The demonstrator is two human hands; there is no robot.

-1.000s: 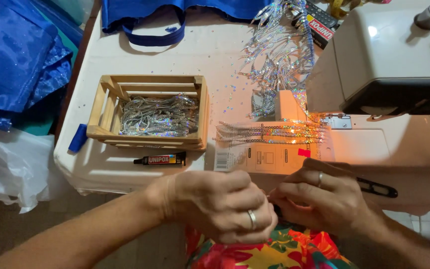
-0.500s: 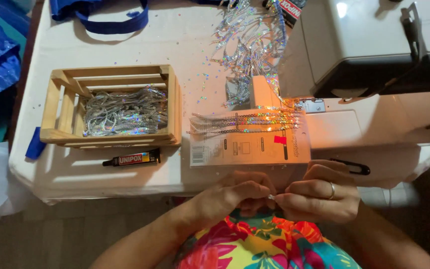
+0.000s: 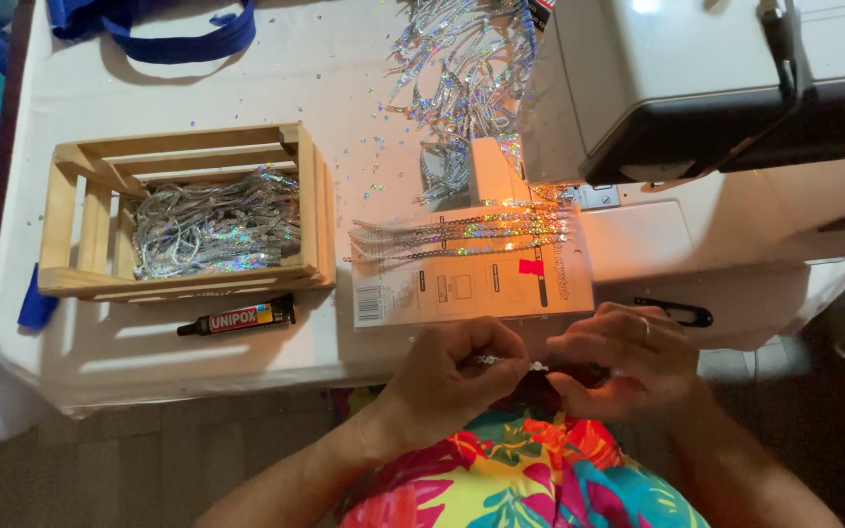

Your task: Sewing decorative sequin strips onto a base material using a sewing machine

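A short sequin strand [image 3: 511,363] is pinched between the left hand [image 3: 452,376] and right hand [image 3: 618,362] (both curled), just off the desk [image 3: 246,352] edge.

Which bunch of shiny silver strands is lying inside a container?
The tangled bunch of silver strands in the wooden slatted crate on the left. The other bunches lie loose: one spread across the flat card, one heaped by the sewing machine.

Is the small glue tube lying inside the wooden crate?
No, the glue tube lies on the white table just in front of the wooden crate, outside it.

Both hands [image 3: 550,372] together, seemingly pinching.
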